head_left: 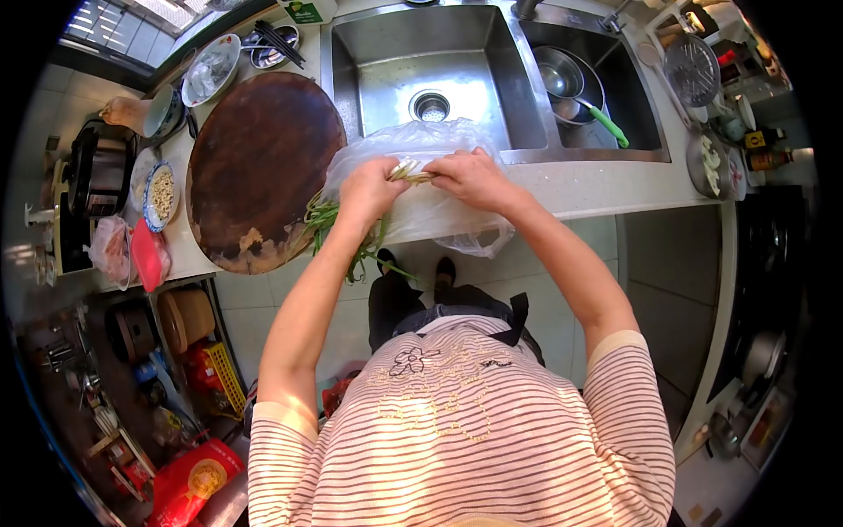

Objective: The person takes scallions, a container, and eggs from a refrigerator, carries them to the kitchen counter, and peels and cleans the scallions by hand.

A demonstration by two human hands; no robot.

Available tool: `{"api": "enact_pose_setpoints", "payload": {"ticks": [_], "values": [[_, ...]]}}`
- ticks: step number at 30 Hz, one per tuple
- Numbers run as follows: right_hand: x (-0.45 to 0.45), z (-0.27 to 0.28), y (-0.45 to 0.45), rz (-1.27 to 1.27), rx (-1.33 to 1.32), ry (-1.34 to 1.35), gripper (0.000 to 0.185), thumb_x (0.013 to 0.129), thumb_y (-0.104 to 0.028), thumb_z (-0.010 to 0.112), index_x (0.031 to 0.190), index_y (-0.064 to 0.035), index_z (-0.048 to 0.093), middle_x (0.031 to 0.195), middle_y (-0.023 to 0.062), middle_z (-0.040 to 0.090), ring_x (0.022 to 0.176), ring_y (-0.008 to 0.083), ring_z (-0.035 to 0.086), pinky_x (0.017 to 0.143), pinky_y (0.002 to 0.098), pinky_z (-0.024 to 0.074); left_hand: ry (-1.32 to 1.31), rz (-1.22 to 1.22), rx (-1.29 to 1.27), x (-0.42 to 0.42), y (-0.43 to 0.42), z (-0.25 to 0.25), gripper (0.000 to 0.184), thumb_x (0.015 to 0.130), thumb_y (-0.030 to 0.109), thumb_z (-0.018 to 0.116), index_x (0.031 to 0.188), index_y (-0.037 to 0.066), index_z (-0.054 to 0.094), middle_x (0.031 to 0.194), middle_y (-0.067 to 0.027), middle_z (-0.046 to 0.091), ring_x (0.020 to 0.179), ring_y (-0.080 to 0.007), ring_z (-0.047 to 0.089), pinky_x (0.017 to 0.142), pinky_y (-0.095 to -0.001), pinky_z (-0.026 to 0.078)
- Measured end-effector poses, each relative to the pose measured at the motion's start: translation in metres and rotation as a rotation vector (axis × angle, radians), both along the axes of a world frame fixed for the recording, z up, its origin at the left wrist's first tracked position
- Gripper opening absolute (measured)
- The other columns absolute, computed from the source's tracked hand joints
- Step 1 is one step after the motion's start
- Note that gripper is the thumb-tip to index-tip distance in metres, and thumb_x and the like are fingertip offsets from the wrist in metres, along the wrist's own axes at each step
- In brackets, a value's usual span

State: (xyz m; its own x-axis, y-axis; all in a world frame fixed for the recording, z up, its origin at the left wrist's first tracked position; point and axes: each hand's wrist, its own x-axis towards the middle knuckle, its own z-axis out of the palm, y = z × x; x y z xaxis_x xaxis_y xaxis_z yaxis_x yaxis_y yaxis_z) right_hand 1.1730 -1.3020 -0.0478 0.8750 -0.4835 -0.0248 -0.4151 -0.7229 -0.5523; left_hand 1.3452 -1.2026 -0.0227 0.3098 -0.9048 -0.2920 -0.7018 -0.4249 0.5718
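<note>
My left hand (pixel 369 186) is closed around a bunch of green onions (pixel 323 215), whose long green leaves hang down to the left past the counter's front edge. The pale root ends stick out from this fist toward the right. There my right hand (pixel 474 178) pinches the tips of the root ends, its fingers pressed together. Beneath both hands a clear plastic bag (pixel 421 211) lies over the front rim of the sink and droops over the counter edge.
A large round wooden chopping board (pixel 263 167) lies to the left. Behind the bag is a steel sink (pixel 413 61); its right basin holds a pot and a green-handled ladle (pixel 606 123). A plate of peanuts (pixel 160 198) and a bowl (pixel 211 70) stand far left.
</note>
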Motion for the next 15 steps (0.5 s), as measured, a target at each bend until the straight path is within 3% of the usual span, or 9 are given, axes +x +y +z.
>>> {"api": "enact_pose_setpoints", "payload": {"ticks": [5,10,15], "values": [[0.002,-0.006,0.0,-0.008,0.011,-0.004,0.019,0.086,-0.025,0.05,0.093,-0.0109,0.062,0.084,0.0099,0.063,0.085,0.028,0.058,0.076,0.04,0.0389,-0.082,-0.052,-0.08,-0.004,0.0,-0.005,0.024,0.072,0.026,0.067,0.086,0.008,0.062,0.073,-0.0134,0.061,0.072,-0.0314,0.058,0.065,-0.0409,0.044],[0.013,-0.015,0.004,-0.07,-0.155,0.066,0.015,0.079,-0.018,0.054,0.08,-0.0079,0.064,0.073,0.0137,0.062,0.073,0.0314,0.059,0.068,0.0424,0.0426,-0.027,0.031,-0.022,-0.02,-0.004,0.004,0.02,0.072,0.023,0.063,0.083,0.006,0.061,0.079,-0.0156,0.062,0.077,-0.0352,0.059,0.067,-0.0454,0.045],[0.025,-0.017,0.014,-0.141,-0.215,0.059,0.015,0.07,-0.02,0.058,0.065,-0.0066,0.064,0.065,0.0139,0.062,0.065,0.0313,0.06,0.062,0.0414,0.046,-0.197,0.053,-0.11,-0.046,-0.002,0.003,0.013,0.074,0.016,0.057,0.081,0.006,0.06,0.08,-0.0173,0.062,0.078,-0.0374,0.059,0.067,-0.0469,0.045]]}}
